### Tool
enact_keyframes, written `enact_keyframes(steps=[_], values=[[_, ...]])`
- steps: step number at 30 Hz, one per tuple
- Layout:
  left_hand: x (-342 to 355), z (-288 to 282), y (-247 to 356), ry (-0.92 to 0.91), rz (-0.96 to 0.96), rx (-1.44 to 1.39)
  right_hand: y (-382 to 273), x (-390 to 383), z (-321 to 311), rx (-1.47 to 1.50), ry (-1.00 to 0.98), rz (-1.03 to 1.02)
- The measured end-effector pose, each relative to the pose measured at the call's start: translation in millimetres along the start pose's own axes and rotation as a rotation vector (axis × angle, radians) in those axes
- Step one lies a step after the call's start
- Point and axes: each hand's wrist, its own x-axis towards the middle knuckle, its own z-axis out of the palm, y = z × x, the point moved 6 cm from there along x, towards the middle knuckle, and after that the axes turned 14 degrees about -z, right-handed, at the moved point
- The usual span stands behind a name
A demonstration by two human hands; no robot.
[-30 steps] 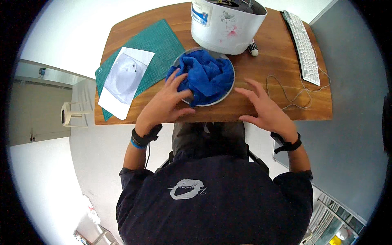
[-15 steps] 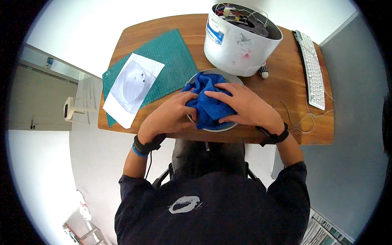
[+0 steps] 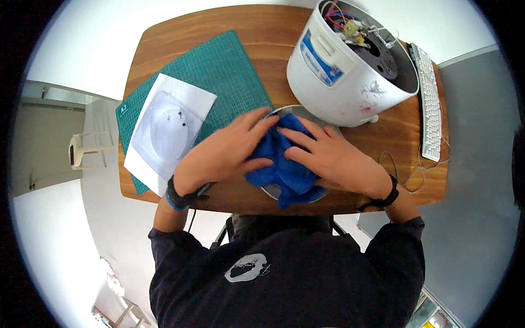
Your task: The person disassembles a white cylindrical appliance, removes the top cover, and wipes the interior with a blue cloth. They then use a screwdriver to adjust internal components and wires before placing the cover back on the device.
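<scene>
A crumpled blue cloth (image 3: pixel 284 158) lies over a round, pale-rimmed dish-like part (image 3: pixel 321 116) at the table's near edge. My left hand (image 3: pixel 227 146) grips the cloth's left side, thumb on the cloth and fingers toward the far rim, slightly blurred. On the right side, my right hand (image 3: pixel 336 158) has its bent fingers closed on the folds. The cloth hides most of the round part, and one fold hangs over its near rim.
Just beyond the dish stands a white appliance body (image 3: pixel 339 82) with exposed wiring inside. A green cutting mat (image 3: pixel 229 71) and white sheet (image 3: pixel 191 98) bearing a clear rounded piece (image 3: pixel 167 128) lie left. A white keyboard (image 3: pixel 431 104) and thin cable (image 3: pixel 421 175) are right.
The view has shifted, so the table and appliance appear larger. My left hand has moved toward the far rim, and the cloth is bunched differently, its fold now over the near rim.
</scene>
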Motion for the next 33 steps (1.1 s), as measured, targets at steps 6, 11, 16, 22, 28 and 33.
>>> enact_keyframes(steps=[6,11,16,22,28,33], values=[[0,7,-27,-0.134,0.016,-0.022,10,14,6,0.105,-0.052,0.009],[-4,7,-25,-0.082,0.062,0.011,14,13,4,0.105,-0.103,0.068],[0,11,-25,-0.013,0.059,0.024,17,-6,-13,0.136,-0.044,0.103],[8,4,-27,-0.203,-0.133,-0.075,20,-23,-15,0.238,0.023,-0.006],[6,2,-33,-0.208,-0.134,-0.148,25,-22,1,0.324,0.083,0.002],[6,2,-40,-0.212,-0.204,-0.197,20,-29,-12,0.245,0.117,-0.028]])
